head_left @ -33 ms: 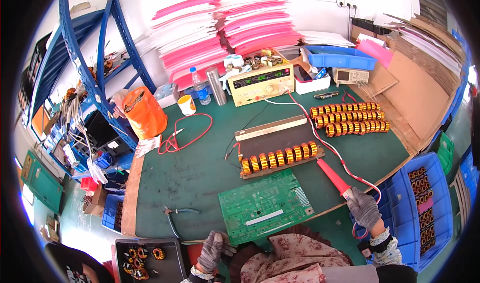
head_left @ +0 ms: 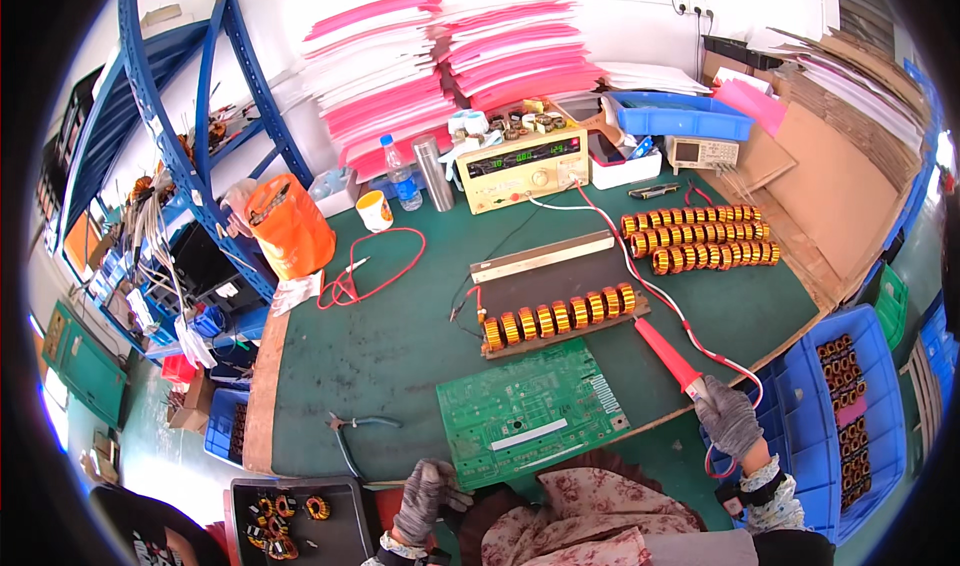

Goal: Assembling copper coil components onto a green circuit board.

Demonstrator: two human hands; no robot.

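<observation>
In my gloved right hand is a red test probe, its tip at the right end of a row of copper-wound ring coils. Whether the tip touches the last coil, I cannot tell. The coils stand on edge along a wooden strip of a dark board. A red clip lead reaches the row's left end. My gloved left hand is at the near table edge, fingers curled in; what they enclose, if anything, is hidden. Beside it lies a green circuit board.
Cutters lie left of the circuit board. A beige tester with a lit display stands at the back. More coil rows lie at the right. Blue bins and a black coil tray flank the table.
</observation>
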